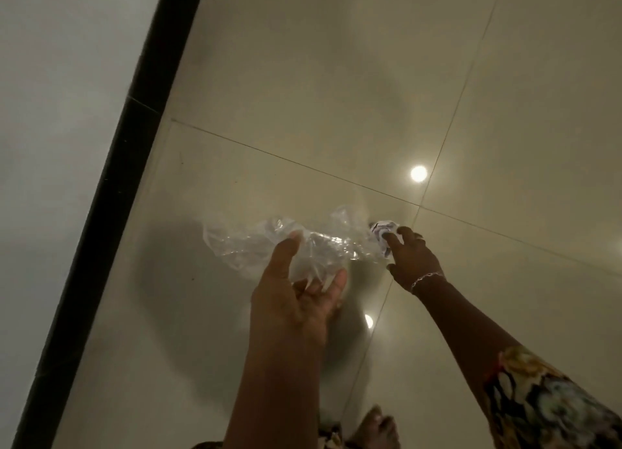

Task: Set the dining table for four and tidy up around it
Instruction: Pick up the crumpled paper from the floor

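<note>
Right grip (410,257) curls round the crumpled paper (382,231) on the floor (303,78); left grip (296,297), just beside, holds the plastic bag (255,246). Lifting and bagging seem left.

Floor (336,78): glossy cream tiles, large format. Thin grout lines (286,161) cross near the centre right. A black skirting band (111,166) runs along the left edge, where the floor meets a pale wall. Two round lamp reflections (418,173) show on the glaze. Items on it: one crumpled paper ball (382,230) by the grout crossing; one bare foot (377,428) at the bottom edge.
</note>
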Action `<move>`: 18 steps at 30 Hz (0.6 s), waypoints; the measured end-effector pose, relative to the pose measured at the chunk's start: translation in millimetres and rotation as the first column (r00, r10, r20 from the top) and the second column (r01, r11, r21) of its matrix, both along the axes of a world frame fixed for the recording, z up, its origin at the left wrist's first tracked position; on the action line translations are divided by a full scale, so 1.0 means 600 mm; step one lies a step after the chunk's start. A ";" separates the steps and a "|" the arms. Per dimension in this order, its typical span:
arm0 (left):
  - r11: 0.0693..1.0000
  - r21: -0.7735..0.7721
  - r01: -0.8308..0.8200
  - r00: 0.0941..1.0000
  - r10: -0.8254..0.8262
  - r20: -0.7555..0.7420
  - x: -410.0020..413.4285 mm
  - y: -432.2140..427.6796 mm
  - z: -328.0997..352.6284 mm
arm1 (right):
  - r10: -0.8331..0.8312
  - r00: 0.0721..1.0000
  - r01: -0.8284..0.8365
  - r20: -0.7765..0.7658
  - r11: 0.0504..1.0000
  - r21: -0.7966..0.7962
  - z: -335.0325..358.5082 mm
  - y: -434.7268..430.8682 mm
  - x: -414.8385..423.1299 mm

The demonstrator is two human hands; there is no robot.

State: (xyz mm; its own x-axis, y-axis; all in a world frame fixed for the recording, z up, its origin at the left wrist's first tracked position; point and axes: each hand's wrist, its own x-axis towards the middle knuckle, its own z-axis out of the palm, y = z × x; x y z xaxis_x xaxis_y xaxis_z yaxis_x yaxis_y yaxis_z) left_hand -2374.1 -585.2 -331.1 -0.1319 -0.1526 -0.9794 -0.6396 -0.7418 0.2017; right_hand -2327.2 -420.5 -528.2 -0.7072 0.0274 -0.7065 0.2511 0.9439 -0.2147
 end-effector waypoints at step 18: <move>0.972 -0.088 0.217 0.976 -0.214 0.039 0.010 0.056 0.039 | -0.158 0.987 0.157 -0.034 0.987 -0.026 0.120 0.058 0.083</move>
